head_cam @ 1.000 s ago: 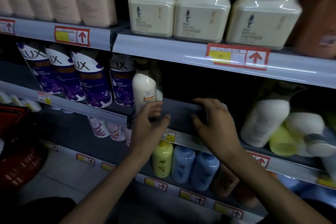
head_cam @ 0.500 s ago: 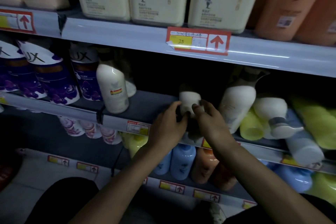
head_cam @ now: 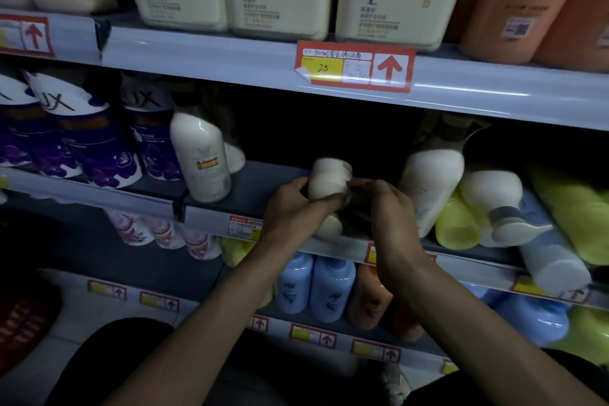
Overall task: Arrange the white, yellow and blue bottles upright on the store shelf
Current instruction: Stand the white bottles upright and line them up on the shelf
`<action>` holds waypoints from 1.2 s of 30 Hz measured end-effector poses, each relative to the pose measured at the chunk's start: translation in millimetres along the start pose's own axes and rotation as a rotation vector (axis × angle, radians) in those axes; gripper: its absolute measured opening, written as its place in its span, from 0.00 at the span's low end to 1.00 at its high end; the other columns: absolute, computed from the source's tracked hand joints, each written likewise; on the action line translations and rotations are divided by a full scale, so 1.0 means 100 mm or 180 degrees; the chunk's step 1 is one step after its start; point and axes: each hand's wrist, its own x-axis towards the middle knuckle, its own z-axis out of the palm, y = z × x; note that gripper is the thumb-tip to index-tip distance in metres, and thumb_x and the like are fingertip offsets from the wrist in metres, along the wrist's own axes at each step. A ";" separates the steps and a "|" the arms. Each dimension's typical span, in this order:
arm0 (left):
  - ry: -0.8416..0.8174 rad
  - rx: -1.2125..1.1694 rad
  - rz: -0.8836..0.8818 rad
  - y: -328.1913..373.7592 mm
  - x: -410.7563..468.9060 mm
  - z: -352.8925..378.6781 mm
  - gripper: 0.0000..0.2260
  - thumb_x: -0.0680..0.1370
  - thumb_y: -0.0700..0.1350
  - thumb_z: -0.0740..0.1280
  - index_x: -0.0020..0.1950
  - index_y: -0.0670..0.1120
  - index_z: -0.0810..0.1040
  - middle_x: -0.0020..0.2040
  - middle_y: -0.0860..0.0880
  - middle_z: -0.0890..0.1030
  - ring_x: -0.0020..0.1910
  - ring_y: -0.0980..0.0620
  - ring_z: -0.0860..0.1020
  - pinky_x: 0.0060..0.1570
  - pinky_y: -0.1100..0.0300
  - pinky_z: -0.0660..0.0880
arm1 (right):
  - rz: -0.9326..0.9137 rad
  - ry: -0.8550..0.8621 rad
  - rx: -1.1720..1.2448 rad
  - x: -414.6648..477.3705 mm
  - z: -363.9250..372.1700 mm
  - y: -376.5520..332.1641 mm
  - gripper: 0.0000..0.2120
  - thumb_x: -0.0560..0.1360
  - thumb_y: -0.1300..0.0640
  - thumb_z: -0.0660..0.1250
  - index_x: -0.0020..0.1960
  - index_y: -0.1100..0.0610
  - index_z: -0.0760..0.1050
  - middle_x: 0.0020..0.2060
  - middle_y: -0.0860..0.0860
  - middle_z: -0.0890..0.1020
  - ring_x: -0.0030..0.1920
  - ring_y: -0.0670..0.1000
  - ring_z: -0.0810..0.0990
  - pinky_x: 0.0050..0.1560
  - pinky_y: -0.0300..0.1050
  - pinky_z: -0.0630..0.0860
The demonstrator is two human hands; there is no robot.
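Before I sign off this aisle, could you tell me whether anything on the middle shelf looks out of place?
Yes: at the right, a white pump bottle leans, while a yellow bottle and a blue bottle lie toppled, the blue one jutting past the shelf edge.

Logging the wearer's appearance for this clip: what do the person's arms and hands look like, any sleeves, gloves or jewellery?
The left forearm and right forearm are bare down to the frame's lower edge, with no sleeve in view. The left hand and right hand wear no gloves. No ring, watch or bracelet shows, though the light is dim.
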 end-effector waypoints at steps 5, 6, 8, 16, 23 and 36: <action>0.0060 -0.0602 -0.0376 0.00 -0.05 -0.21 0.08 0.74 0.50 0.78 0.50 0.49 0.87 0.37 0.50 0.86 0.35 0.51 0.83 0.26 0.61 0.73 | -0.0756 -0.0302 -0.0540 -0.04 0.00 -0.01 0.15 0.80 0.68 0.63 0.51 0.53 0.86 0.50 0.50 0.88 0.55 0.49 0.85 0.59 0.50 0.81; 0.0046 -0.0718 -0.0463 0.01 -0.08 -0.27 0.07 0.74 0.49 0.78 0.49 0.49 0.86 0.36 0.49 0.85 0.34 0.50 0.82 0.26 0.60 0.73 | -0.0933 -0.0365 -0.0773 -0.02 0.01 0.01 0.17 0.77 0.71 0.63 0.52 0.53 0.85 0.50 0.49 0.87 0.55 0.48 0.85 0.61 0.50 0.81; -0.0044 -0.1050 -0.0676 0.03 -0.12 -0.36 0.11 0.71 0.50 0.80 0.48 0.46 0.86 0.38 0.43 0.84 0.36 0.45 0.82 0.25 0.59 0.72 | -0.1390 -0.0363 -0.1465 0.01 0.03 0.05 0.22 0.72 0.72 0.64 0.58 0.53 0.82 0.51 0.48 0.86 0.54 0.46 0.84 0.60 0.48 0.81; -0.0412 -0.2088 -0.1138 0.15 -0.34 -0.62 0.15 0.77 0.47 0.75 0.58 0.39 0.81 0.54 0.33 0.85 0.46 0.39 0.84 0.23 0.62 0.74 | -0.2494 -0.0556 -0.2774 0.21 0.19 0.34 0.44 0.68 0.56 0.80 0.79 0.46 0.64 0.71 0.51 0.70 0.65 0.57 0.76 0.59 0.51 0.78; -0.0529 -0.2471 -0.1199 0.21 -0.38 -0.72 0.11 0.80 0.46 0.72 0.55 0.38 0.81 0.48 0.34 0.84 0.32 0.46 0.85 0.24 0.63 0.76 | -0.2164 -0.0371 -0.1964 0.21 0.39 0.38 0.39 0.66 0.55 0.81 0.72 0.46 0.67 0.66 0.46 0.77 0.63 0.47 0.77 0.57 0.38 0.72; 0.0522 -0.1058 -0.0096 0.04 -0.20 -0.91 0.13 0.85 0.54 0.62 0.55 0.48 0.83 0.45 0.46 0.88 0.44 0.49 0.86 0.44 0.52 0.80 | -0.2076 -0.0254 -0.1601 0.35 0.67 0.34 0.34 0.64 0.42 0.83 0.67 0.48 0.78 0.57 0.44 0.86 0.57 0.44 0.84 0.58 0.52 0.81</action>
